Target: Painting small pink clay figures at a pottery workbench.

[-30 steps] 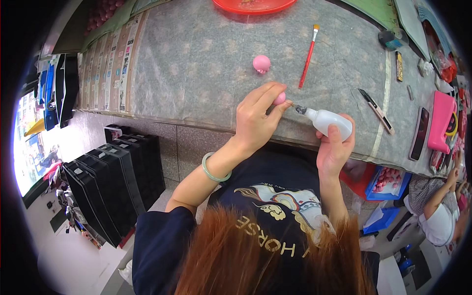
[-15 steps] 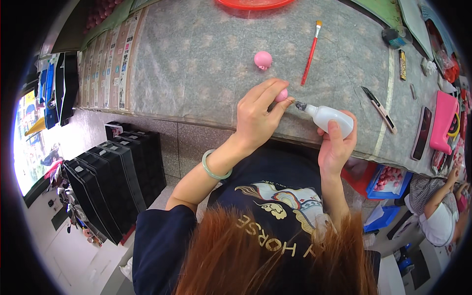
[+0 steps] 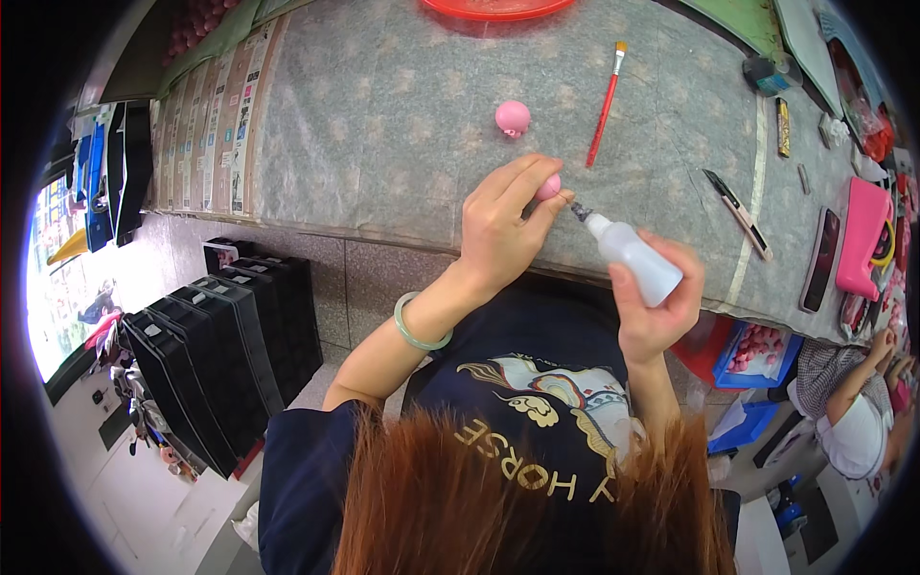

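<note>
Between the thumb and fingers of my left hand (image 3: 500,218) is a small pink ball-shaped piece (image 3: 549,187), partly covered by the fingers. A white squeeze bottle (image 3: 640,261) lies in the grip of my right hand (image 3: 661,307), tilted up and to the left. Its dark narrow nozzle (image 3: 581,211) reaches close to my left fingertips; whether it touches the piece I cannot tell. Farther off on the table stands another pink ball-shaped piece (image 3: 513,118) with small bumps at its lower edge. To its right lies a red-handled paintbrush (image 3: 604,117).
A craft knife (image 3: 739,215), a dark phone-like slab (image 3: 819,259) and a pink tape dispenser (image 3: 862,238) lie on the right of the grey-covered table (image 3: 383,125). A red basin (image 3: 498,10) is at the far edge. Black cases (image 3: 225,345) stand at left; another person (image 3: 848,422) is at right.
The squeeze bottle has tipped more steeply, its base swinging down toward me. My right hand has shifted slightly nearer and changed its grip. My left hand has hardly moved.
</note>
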Demonstrator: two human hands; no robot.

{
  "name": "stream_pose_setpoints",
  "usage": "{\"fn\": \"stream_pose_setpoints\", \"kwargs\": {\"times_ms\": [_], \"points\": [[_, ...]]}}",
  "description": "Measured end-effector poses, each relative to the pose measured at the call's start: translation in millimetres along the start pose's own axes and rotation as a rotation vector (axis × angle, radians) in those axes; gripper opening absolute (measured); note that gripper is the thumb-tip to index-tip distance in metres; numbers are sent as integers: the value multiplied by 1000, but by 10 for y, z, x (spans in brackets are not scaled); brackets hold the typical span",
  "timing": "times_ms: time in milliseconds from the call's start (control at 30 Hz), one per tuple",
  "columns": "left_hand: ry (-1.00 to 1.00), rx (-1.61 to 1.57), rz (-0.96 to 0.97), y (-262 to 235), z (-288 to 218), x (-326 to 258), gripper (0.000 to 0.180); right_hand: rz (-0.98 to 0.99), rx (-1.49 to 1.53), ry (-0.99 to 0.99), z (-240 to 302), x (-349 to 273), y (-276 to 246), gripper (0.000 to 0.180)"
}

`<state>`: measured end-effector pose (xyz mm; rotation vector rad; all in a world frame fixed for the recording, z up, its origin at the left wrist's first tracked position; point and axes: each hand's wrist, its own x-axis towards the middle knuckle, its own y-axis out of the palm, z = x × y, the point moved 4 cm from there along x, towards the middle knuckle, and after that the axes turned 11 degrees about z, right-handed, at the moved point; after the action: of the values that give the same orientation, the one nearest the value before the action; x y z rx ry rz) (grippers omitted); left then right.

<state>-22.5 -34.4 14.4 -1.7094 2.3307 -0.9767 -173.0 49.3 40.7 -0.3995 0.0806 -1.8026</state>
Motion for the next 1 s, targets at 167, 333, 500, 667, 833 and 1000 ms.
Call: {"fn": "stream_pose_setpoints", "kwargs": {"times_ms": [167, 333, 500, 667, 833, 1000], "points": [[2, -8, -2, 4, 0, 7, 30, 86, -226, -198, 190, -1, 65, 40], [6, -6, -7, 0, -1, 6, 30, 83, -244, -206, 200, 1, 70, 40], [-59, -33, 28, -18, 1, 12, 35, -157, 177, -30, 113, -35, -46, 37], [-282, -347, 128, -59, -31, -18, 37, -253, 521, 213, -213, 273, -325, 31], [-473, -1046, 290, -50, -249, -32, 43, -188, 225, 240, -388, 825, -334, 34], [-430, -1246, 358, -95, -344, -70, 47, -194, 30, 227, -677, 904, -346, 43]]}}
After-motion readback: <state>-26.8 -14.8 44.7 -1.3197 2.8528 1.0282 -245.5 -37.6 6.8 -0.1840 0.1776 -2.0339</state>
